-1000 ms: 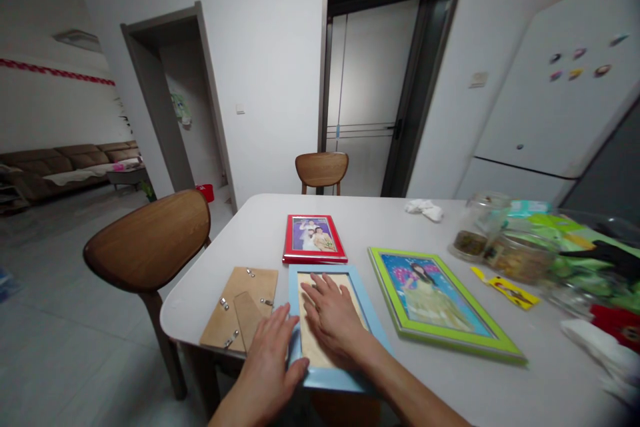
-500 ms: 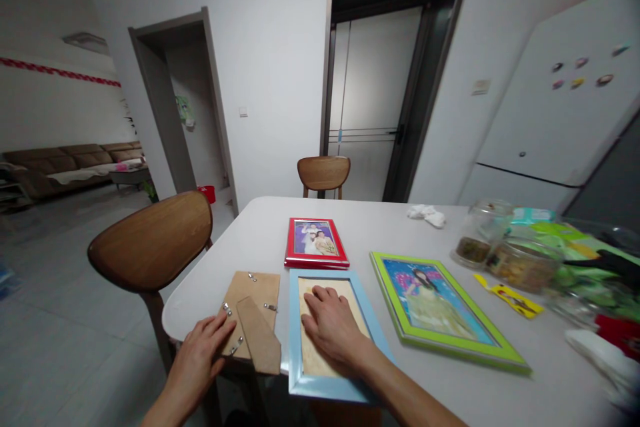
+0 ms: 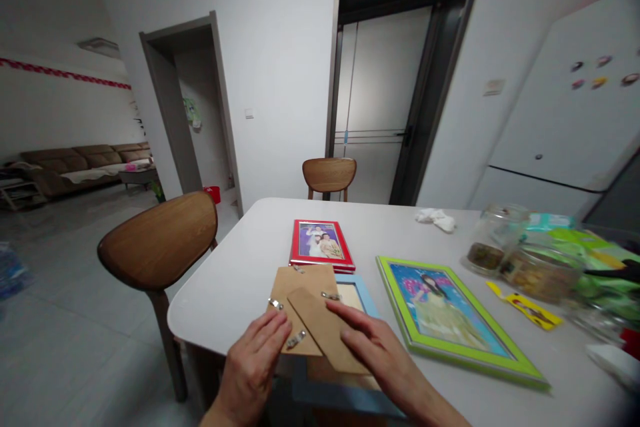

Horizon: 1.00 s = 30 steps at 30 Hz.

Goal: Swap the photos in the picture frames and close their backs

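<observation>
Left hand (image 3: 255, 350) pinching left edge of brown backing board (image 3: 315, 280), right hand (image 3: 377, 347) curled at its right side with fingers by a clip and the stand leg (image 3: 323, 330); board sits between both hands, tilted over blue frame (image 3: 367, 305), covering most of it. Red frame (image 3: 323, 241) just beyond the hands, green frame (image 3: 450, 313) flat on surface (image 3: 235, 280), right of right hand.
</observation>
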### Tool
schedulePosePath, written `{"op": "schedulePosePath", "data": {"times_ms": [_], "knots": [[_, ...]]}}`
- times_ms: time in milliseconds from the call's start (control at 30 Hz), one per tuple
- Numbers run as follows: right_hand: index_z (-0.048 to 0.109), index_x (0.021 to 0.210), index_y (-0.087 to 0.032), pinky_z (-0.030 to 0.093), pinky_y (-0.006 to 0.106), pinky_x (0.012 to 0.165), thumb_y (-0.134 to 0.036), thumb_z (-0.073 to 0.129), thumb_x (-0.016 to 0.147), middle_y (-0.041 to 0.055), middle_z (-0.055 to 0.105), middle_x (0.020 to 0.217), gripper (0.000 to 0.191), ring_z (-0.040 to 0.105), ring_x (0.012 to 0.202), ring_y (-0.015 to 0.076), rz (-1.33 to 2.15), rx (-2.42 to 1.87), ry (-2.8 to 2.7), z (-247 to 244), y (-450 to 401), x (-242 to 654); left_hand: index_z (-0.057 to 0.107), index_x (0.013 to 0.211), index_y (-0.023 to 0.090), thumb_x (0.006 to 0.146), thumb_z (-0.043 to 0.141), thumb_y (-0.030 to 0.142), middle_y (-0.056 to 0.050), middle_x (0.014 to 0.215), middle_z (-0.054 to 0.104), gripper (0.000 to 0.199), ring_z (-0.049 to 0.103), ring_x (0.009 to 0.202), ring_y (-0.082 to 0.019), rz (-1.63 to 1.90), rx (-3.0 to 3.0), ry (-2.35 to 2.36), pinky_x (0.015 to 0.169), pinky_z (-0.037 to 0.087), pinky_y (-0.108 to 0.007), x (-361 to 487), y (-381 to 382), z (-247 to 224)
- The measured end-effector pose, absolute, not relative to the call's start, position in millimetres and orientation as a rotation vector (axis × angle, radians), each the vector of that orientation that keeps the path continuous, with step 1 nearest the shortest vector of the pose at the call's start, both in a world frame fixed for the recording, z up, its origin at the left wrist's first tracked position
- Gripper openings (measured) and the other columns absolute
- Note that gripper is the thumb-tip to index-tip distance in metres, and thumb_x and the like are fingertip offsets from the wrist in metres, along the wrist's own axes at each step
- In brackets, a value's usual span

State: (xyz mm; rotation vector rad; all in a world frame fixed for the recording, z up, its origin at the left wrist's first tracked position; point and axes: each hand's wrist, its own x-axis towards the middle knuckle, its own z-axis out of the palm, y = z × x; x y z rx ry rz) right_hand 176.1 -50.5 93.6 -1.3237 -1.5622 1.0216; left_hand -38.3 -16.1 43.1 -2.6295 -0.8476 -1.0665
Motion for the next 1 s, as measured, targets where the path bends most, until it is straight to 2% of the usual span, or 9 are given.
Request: {"op": "schedulePosePath", "data": {"times_ms": [200, 367, 467, 600, 700, 833, 1000], "knots": [[0.053, 0.11, -0.015, 0.036, 0.034, 0.086, -0.036, 0.044, 0.071, 0.0093, 0.056, 0.111, 0.046, 0.051, 0.097, 0.0222, 0.961, -1.622, -1.682, 70.6, -64.9, 225.0, 0.048, 0.112, 0.012, 0.079, 0.039, 0.014, -0.011, 0.111, 0.056, 0.034, 0.05, 0.105, -0.021, -0.854, -2.707, -0.789, 0.083, 0.047, -0.031, 8.8, -26.8, 19.7], [0.053, 0.109, -0.018, 0.034, 0.033, 0.085, -0.039, 0.051, 0.064, 0.0075, 0.056, 0.097, 0.05, 0.049, 0.093, 0.0212, 0.616, -1.772, -1.881, 55.3, -57.0, 225.4, 0.05, 0.109, 0.017, 0.077, 0.047, 0.023, -0.01, 0.112, 0.056, 0.032, 0.053, 0.1, -0.023, -0.723, -2.815, -0.963, 0.081, 0.048, -0.038, 18.5, -28.9, 17.8], [0.051, 0.111, -0.019, 0.034, 0.032, 0.084, -0.038, 0.056, 0.058, 0.0076, 0.052, 0.096, 0.057, 0.047, 0.092, 0.0214, 0.435, -1.859, -1.941, 47.0, -51.7, 220.7, 0.048, 0.11, 0.014, 0.075, 0.051, 0.028, -0.014, 0.115, 0.052, 0.038, 0.049, 0.105, -0.025, -0.632, -2.938, -1.034, 0.086, 0.043, -0.042, 16.9, -28.4, 20.8], [0.06, 0.097, -0.02, 0.033, 0.034, 0.083, -0.038, 0.053, 0.06, 0.0093, 0.051, 0.097, 0.041, 0.045, 0.092, 0.0238, 0.226, -1.933, -1.977, 39.0, -50.8, 216.1, 0.043, 0.114, 0.011, 0.074, 0.051, 0.036, -0.018, 0.12, 0.047, 0.048, 0.041, 0.112, -0.027, -0.554, -3.086, -1.058, 0.091, 0.034, -0.051, 14.2, -29.0, 24.7], [0.061, 0.094, -0.019, 0.033, 0.037, 0.083, -0.036, 0.053, 0.06, 0.0104, 0.051, 0.101, 0.038, 0.043, 0.094, 0.0261, 0.129, -1.945, -1.982, 36.7, -50.1, 213.7, 0.043, 0.112, 0.011, 0.064, 0.062, 0.041, -0.019, 0.122, 0.043, 0.06, 0.037, 0.115, -0.03, -0.541, -3.155, -1.125, 0.093, 0.028, -0.054, 16.5, -30.1, 27.1], [0.06, 0.094, -0.017, 0.034, 0.036, 0.082, -0.032, 0.053, 0.062, 0.011, 0.053, 0.1, 0.036, 0.044, 0.093, 0.0256, 0.099, -1.907, -1.991, 35.5, -44.1, 211.5, 0.052, 0.092, 0.015, 0.058, 0.068, 0.027, -0.014, 0.122, 0.045, 0.04, 0.037, 0.115, -0.027, -0.539, -3.161, -1.324, 0.097, 0.024, -0.051, 22.1, -29.2, 31.6], [0.056, 0.101, -0.014, 0.035, 0.036, 0.081, -0.029, 0.049, 0.068, 0.0118, 0.055, 0.099, 0.037, 0.044, 0.093, 0.0245, 0.094, -1.845, -2.009, 32.6, -44.5, 209.3, 0.053, 0.09, 0.015, 0.06, 0.066, 0.026, -0.013, 0.124, 0.044, 0.034, 0.036, 0.116, -0.023, -0.501, -3.168, -1.373, 0.099, 0.022, -0.046, 22.2, -26.9, 36.5]]}}
